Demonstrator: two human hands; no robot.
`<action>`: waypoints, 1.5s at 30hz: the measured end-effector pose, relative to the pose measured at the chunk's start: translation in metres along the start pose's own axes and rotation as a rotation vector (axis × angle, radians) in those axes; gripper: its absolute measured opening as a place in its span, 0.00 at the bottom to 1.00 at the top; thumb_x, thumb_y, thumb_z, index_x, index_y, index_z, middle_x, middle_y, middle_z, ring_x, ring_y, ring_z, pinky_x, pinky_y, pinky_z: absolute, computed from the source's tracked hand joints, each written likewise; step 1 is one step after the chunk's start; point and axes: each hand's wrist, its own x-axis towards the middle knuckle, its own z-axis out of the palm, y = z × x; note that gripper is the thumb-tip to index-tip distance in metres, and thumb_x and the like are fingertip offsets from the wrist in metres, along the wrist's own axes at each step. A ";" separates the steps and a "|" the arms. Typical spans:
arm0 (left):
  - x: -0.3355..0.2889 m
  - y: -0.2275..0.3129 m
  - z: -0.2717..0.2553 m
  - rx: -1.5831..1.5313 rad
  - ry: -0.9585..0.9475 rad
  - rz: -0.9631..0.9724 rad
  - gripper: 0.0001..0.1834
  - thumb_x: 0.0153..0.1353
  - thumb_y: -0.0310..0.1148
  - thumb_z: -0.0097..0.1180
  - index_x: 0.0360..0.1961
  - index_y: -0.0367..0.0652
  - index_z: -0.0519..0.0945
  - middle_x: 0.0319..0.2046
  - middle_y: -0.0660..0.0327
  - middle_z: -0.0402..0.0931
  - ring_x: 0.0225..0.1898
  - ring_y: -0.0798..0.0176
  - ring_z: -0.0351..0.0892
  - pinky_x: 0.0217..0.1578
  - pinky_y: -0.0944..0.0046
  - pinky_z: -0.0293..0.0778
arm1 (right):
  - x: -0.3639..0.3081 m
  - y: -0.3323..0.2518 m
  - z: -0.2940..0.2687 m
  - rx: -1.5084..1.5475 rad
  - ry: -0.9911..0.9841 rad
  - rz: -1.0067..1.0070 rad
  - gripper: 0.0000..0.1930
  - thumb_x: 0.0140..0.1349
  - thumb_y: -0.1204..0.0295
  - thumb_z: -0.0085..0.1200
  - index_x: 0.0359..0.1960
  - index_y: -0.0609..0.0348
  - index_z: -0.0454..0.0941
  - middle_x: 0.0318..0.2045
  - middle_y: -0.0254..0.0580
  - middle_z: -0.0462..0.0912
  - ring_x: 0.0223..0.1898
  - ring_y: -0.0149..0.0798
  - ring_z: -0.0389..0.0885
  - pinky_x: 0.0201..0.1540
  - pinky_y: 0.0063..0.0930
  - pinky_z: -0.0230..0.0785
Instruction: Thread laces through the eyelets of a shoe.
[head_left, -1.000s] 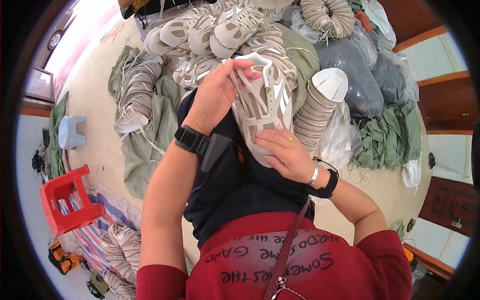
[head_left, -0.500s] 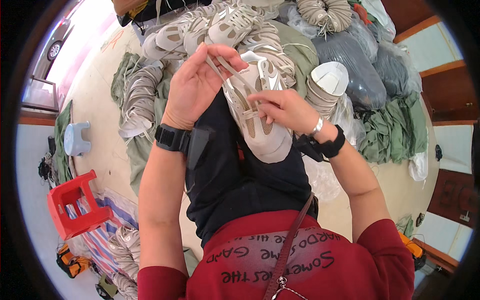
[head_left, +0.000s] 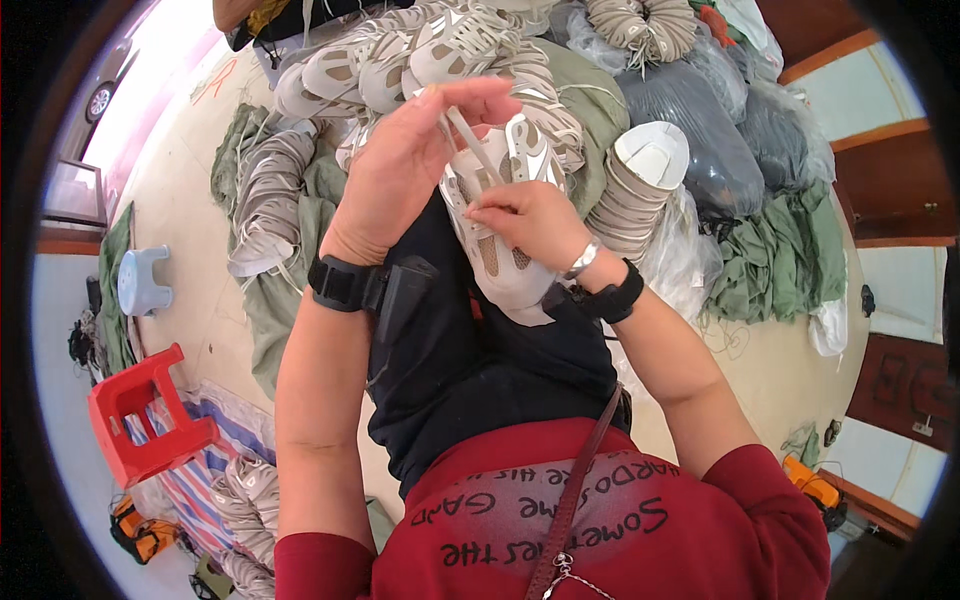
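over the lap, left hand [head_left: 400, 165] now pinches the lace [head_left: 468, 140]; right hand [head_left: 525, 222] grips the shoe [head_left: 500, 265].

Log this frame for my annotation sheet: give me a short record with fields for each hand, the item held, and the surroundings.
left hand: left hand raised, pinching a pale lace pulled up from the shoe
right hand: right hand resting on the shoe upper, fingers at the lacing
held item: beige and white shoe upper, on the lap
wrists: black watch on left, black band on right
surroundings: piles of similar uppers, stacked soles, red stool, blue stool
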 end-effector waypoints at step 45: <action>-0.242 0.061 -0.212 2.291 0.131 -0.467 0.11 0.65 0.27 0.45 0.46 0.44 0.77 0.30 0.54 0.82 0.40 0.53 0.81 0.66 0.48 0.55 | -0.017 0.047 -0.014 1.628 0.080 0.380 0.13 0.71 0.68 0.49 0.47 0.68 0.76 0.23 0.27 0.72 0.25 0.22 0.71 0.49 0.31 0.77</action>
